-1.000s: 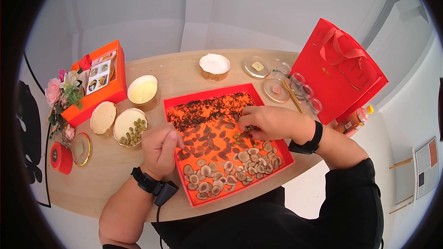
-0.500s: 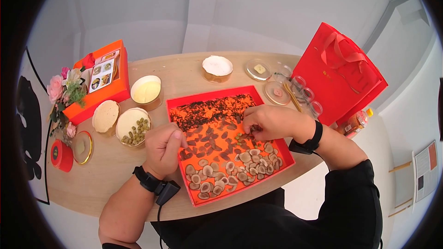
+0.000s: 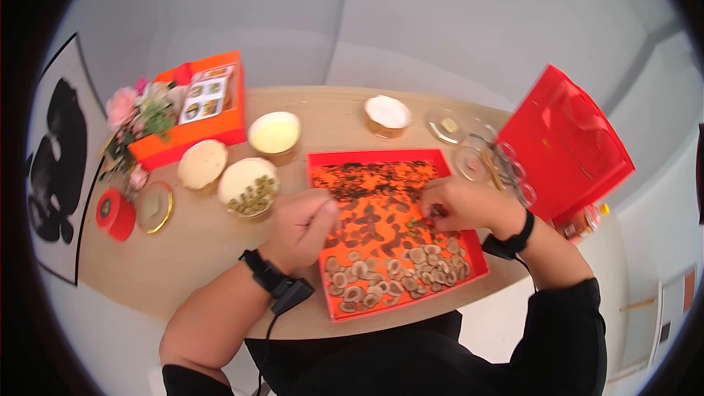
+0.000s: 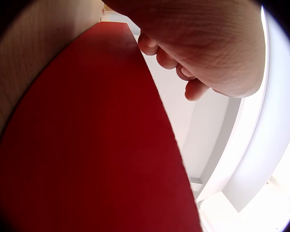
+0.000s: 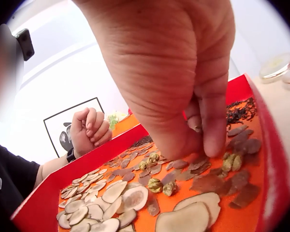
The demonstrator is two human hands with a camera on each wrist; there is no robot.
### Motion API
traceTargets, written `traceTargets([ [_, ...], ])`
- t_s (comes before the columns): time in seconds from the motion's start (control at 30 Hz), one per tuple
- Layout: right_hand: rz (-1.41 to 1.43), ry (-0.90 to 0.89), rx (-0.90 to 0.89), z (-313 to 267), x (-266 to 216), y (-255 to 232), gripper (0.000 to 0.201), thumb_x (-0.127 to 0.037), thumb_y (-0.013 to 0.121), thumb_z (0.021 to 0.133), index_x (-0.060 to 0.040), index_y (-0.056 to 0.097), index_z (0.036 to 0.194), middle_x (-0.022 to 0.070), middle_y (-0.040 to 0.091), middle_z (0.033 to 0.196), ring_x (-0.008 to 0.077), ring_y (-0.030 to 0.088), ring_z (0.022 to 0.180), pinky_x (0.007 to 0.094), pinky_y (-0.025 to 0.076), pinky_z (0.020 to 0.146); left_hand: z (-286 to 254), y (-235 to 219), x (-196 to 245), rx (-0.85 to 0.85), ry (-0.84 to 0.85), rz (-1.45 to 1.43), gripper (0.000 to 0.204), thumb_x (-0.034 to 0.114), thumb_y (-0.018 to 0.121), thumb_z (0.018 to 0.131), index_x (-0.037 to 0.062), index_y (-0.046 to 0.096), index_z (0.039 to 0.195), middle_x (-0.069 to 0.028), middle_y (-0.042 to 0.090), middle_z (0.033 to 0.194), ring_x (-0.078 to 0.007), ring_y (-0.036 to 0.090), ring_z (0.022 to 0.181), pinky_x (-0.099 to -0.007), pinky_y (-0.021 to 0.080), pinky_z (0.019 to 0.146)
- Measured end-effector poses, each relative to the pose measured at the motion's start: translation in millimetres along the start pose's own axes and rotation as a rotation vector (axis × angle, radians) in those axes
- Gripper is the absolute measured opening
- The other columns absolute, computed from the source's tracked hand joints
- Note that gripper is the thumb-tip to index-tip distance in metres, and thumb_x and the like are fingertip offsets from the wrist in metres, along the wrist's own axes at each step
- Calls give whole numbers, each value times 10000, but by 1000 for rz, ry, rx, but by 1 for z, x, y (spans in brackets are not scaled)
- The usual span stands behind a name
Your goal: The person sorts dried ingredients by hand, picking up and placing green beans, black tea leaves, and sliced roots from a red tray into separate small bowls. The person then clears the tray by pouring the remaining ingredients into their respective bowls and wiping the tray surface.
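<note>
A shallow red box [image 3: 481, 257] with an orange floor holds dark shreds [image 3: 359, 178], brown flakes [image 3: 367, 229] and pale round slices [image 3: 353, 294] in bands. Over its right part, my right hand [image 3: 469, 205] points fingers down; the right wrist view shows a green bit [image 5: 197, 129] between the fingers of that hand [image 5: 174, 72]. Green curled pieces [image 5: 155, 185] lie below it among the flakes. My left hand [image 3: 299, 229] is curled into a fist by the box's left wall [image 4: 96, 125]; nothing shows in it.
Left of the box stand a bowl of green pieces [image 3: 253, 194], a cream-coloured bowl [image 3: 202, 163], a yellow-filled bowl [image 3: 275, 132], flowers and an orange box [image 3: 238, 117]. Behind is a white-filled bowl [image 3: 387, 111]. Glass lids, small jars and a red bag [image 3: 561, 147] stand right.
The head view has swung, so the table and box sit farther right in it. Both hands keep nearly the same places relative to the box.
</note>
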State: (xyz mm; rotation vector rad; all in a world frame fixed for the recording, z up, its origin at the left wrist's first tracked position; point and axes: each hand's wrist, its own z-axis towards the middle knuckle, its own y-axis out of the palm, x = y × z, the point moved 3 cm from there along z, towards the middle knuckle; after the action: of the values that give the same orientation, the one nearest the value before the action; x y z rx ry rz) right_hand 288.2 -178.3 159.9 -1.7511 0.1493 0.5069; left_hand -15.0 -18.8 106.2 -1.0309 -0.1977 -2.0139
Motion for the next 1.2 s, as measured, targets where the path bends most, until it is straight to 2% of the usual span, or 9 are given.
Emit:
traceTargets([
  [0.07, -4, -48, -6, 3, -2, -4, 211, -28, 869, 864, -5, 751, 1036, 138, 752, 1040, 359, 772, 934, 454, 611, 794, -1, 1, -2, 2, 55, -14, 335, 97, 636, 1175, -3, 701, 862, -119, 680, 761, -261, 680, 671, -417, 534, 653],
  [0.13, -18, 64, 14, 3, -8, -12, 216, -19, 882, 853, -11, 780, 1044, 119, 764, 1040, 311, 773, 899, 437, 618, 773, -1, 0, -3, 11, 35, -20, 324, 100, 649, 1173, -8, 686, 870, -132, 659, 760, -284, 662, 667, -429, 527, 652],
  [0.27, -87, 38, 51, 13, -19, -28, 215, -19, 902, 855, -39, 836, 1060, 99, 798, 1037, 265, 794, 905, 377, 647, 770, -1, 4, -5, 2, 46, -79, 316, 106, 662, 1172, -13, 646, 879, -159, 602, 751, -345, 604, 656, -455, 507, 647],
  [0.3, -83, 50, 79, 17, -24, -36, 215, -1, 897, 848, -35, 838, 1052, 91, 803, 1024, 252, 793, 901, 367, 648, 768, -1, 3, -10, -29, 60, -21, 324, 104, 636, 1174, 5, 718, 877, -105, 691, 762, -241, 678, 660, -395, 542, 648],
  [0.53, 31, -7, 133, 95, -81, -76, 180, 33, 846, 867, -23, 828, 1037, 41, 802, 1006, 152, 758, 901, 319, 637, 774, -1, 3, -7, -32, 67, -37, 328, 105, 642, 1172, 8, 690, 862, -102, 671, 754, -243, 650, 662, -403, 530, 646],
  [0.73, 190, -233, 4, 204, -130, -65, 196, -29, 850, 886, -32, 840, 1082, 47, 824, 1014, 167, 756, 944, 346, 638, 822, -1, 3, -4, -18, 151, 0, 309, 98, 661, 1141, 9, 653, 846, -120, 623, 746, -312, 625, 657, -436, 514, 640],
  [0.8, 159, -378, -84, 241, -138, -51, 217, -30, 866, 898, -27, 845, 1114, 24, 822, 1078, 134, 739, 953, 324, 633, 816, -1, 4, 1, -54, 134, -110, 300, 95, 671, 1123, 2, 628, 841, -135, 608, 746, -342, 620, 656, -464, 499, 638],
  [1.0, 108, -388, -270, 315, -164, -18, 223, -75, 880, 905, -44, 857, 1124, 17, 827, 1038, 135, 736, 952, 333, 625, 852, -2, 5, -6, -78, 142, -103, 278, 96, 687, 1104, -3, 639, 849, -157, 625, 762, -393, 649, 686, -473, 535, 659],
  [1.2, 84, -323, -369, 329, -179, -5, 245, -103, 866, 953, -62, 894, 1192, 24, 862, 1064, 132, 788, 998, 333, 644, 871, -2, 6, -7, -37, 151, -120, 246, 105, 704, 1091, -8, 663, 876, -165, 658, 785, -400, 681, 708, -484, 554, 676],
])
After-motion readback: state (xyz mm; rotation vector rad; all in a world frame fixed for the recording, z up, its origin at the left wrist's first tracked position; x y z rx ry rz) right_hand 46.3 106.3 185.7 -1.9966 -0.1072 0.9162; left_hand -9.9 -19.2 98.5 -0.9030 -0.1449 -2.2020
